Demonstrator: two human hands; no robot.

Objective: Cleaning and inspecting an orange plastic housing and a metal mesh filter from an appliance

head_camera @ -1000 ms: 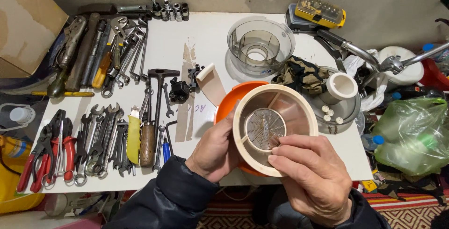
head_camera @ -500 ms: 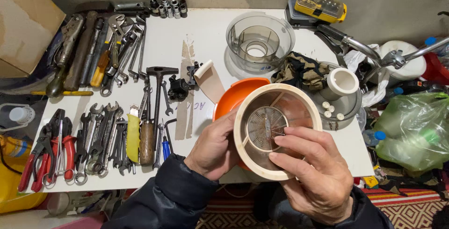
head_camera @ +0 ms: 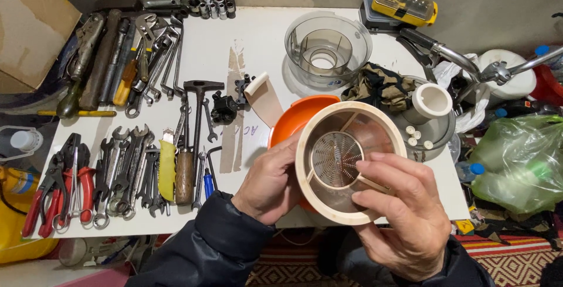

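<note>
Two hands, left hand and right hand, around cream strainer bowl.

The strainer bowl is smooth cream plastic with a shiny metal mesh disc inside. The orange base is glossy plastic. The wrenches are bare metal, the hammer handle is worn wood, and the rag is rough cloth.

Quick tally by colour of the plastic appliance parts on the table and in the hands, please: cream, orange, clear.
Cream: 3, the strainer bowl held in both hands, the cup, the chute
Orange: 1, the base
Clear: 2, the bowl, the lid
Total: 6
</note>
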